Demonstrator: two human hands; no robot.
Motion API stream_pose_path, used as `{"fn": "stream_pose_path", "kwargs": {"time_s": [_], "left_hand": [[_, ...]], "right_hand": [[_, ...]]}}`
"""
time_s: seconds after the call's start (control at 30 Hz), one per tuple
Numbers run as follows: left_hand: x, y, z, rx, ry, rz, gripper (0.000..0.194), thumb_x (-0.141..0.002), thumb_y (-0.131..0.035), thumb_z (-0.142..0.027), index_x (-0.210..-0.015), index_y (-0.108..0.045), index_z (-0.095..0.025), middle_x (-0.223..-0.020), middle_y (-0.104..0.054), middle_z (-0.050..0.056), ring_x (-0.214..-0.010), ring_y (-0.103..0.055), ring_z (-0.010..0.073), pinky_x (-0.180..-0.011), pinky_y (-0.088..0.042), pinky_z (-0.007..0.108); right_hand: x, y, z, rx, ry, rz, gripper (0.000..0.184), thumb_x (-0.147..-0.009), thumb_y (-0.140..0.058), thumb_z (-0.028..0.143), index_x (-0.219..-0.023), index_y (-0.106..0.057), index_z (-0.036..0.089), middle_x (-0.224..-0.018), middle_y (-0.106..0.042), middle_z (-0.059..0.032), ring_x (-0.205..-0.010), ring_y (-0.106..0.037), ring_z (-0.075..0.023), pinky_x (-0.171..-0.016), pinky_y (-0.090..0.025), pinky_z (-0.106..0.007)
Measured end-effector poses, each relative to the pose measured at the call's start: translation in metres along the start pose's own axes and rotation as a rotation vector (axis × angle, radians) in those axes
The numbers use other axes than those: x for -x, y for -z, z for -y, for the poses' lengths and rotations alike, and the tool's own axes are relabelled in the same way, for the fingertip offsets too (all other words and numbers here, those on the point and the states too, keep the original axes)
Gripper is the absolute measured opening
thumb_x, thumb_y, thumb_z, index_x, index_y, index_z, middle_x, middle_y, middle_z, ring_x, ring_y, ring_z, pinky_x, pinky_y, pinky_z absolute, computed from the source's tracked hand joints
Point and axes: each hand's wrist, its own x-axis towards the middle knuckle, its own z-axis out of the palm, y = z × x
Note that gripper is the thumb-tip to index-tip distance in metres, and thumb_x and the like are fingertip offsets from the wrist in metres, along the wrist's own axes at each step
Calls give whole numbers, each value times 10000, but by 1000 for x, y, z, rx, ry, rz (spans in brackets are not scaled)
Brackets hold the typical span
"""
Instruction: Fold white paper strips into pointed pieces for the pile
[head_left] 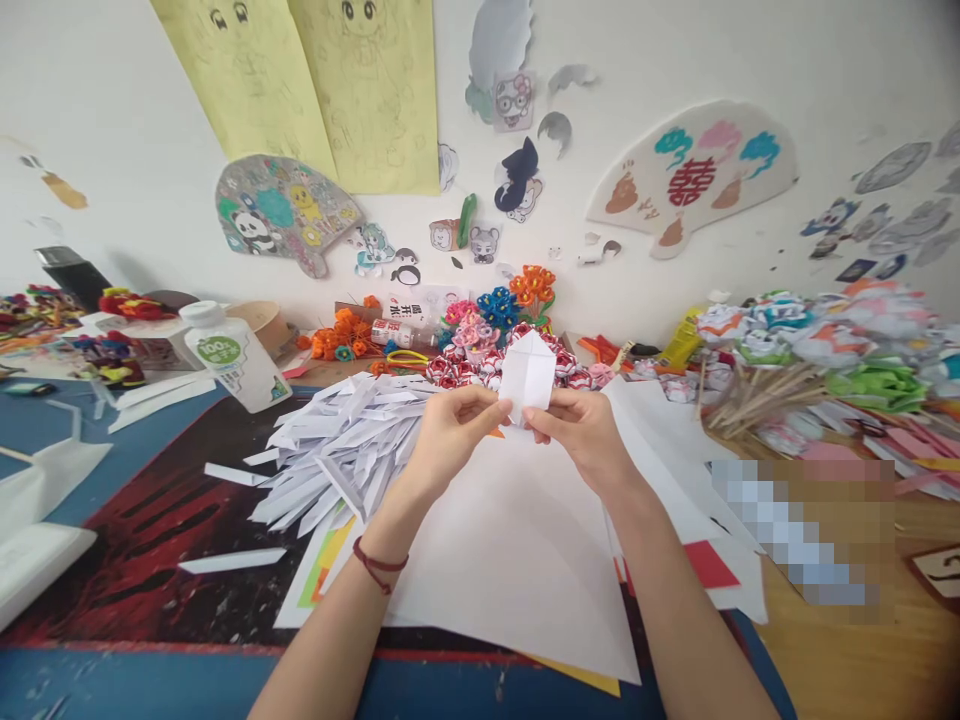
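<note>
A small piece of folded white paper (529, 368) with a pointed top and visible crease lines is held up in front of me. My left hand (466, 420) pinches its lower left edge between thumb and fingers. On the lower right edge, my right hand (574, 425) grips the same piece. Below both hands lies a large white sheet (517, 540). Left of my left hand is a heap of narrow folded white paper strips (337, 440), a few of them lying apart on the dark red and black mat (150, 540).
A white bottle (236, 360) stands at the back left. Colourful handmade flowers (499, 310) line the wall, and paper flowers on sticks (810, 340) lie at the right. A red paper piece (712, 565) shows beside my right forearm. A white object (45, 565) sits at the left edge.
</note>
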Motion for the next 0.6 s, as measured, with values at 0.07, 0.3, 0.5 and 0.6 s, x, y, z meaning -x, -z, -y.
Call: {"fn": "stream_pose_path", "kwargs": {"time_s": [0.07, 0.3, 0.5, 0.6], "left_hand": [[0, 0, 1, -41, -13, -10, 251, -805, -621, -359, -743, -646, -117, -699, -668, 46, -637, -581, 117, -573, -441, 201], [0, -3, 10, -241, -104, -71, 291, -861, -537, -389, -759, -640, -137, -718, -669, 39, -617, -558, 114, -573, -415, 211], [1, -8, 7, -259, -131, 18, 283, -846, -566, -369, -681, -583, -139, -658, -613, 12, -617, -546, 107, -589, -406, 206], [1, -10, 7, -231, -137, 4, 286, -848, -566, -368, -673, -567, -141, -633, -581, -3, -592, -515, 92, -566, -385, 196]], "right_hand": [[0, -1, 0, -5, 1, -4, 128, -706, -725, 260, -760, -730, 144, -627, -644, -19, -519, -491, -106, -497, -384, -247], [-2, -1, -4, 9, 15, -55, 145, -694, -739, 278, -749, -731, 144, -616, -640, -17, -520, -488, -105, -490, -381, -241], [-1, -2, -2, -1, 52, -96, 150, -693, -733, 254, -618, -676, 138, -526, -574, 13, -485, -467, -88, -471, -354, -225], [-1, -3, -1, -13, 53, -103, 158, -698, -726, 244, -602, -662, 135, -510, -558, 20, -477, -462, -84, -469, -355, -223]]}}
